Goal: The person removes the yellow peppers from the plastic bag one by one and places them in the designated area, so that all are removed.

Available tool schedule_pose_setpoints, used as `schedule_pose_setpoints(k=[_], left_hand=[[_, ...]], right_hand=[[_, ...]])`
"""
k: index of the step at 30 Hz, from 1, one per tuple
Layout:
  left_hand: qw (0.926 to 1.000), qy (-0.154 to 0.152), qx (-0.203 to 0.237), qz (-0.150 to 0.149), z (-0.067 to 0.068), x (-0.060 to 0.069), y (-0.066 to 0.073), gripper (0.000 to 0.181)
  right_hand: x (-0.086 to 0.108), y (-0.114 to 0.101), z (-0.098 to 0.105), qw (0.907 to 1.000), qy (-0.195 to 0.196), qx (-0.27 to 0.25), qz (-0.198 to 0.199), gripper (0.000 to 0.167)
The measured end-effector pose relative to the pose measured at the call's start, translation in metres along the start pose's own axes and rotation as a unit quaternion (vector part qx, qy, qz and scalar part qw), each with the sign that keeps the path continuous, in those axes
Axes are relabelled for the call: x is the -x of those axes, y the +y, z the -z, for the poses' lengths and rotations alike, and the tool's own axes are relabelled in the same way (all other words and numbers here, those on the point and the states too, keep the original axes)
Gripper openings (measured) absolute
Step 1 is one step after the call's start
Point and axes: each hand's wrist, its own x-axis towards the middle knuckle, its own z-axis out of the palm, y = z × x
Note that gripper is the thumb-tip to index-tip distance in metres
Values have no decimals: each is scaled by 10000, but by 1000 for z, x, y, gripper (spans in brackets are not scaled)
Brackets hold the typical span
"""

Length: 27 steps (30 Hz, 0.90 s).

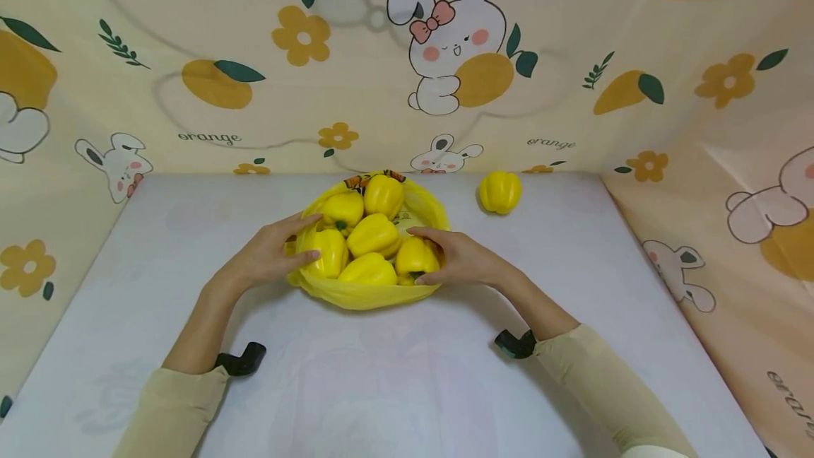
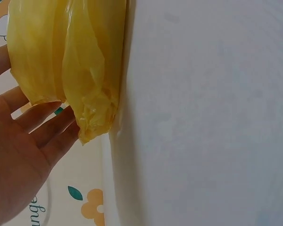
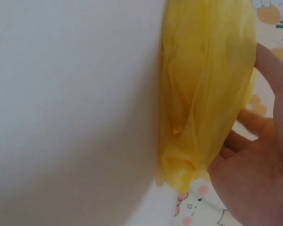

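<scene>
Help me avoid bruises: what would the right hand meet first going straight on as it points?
Likely the rounded yellow bell pepper nearest the right hand, inside the thin yellow plastic bag; exact depth is unclear.

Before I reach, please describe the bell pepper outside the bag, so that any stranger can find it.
On the white table, find the yellow plastic bag. Right of it, near the far edge, sits a yellow bell pepper. It lies alone, unlike the six bell peppers showing inside the bag.

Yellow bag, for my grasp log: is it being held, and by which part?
The yellow bag is held by opposite sides of its rim: the left hand grips the left side, the right hand the right.
</scene>
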Motion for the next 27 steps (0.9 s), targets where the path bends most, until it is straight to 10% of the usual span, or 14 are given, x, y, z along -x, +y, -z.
schedule_pose_setpoints(k=[27], left_hand=[[9999,-19,33,-109,1,-1,-4,71]], right_hand=[[7,9,33,9934,812,-804,132,77]])
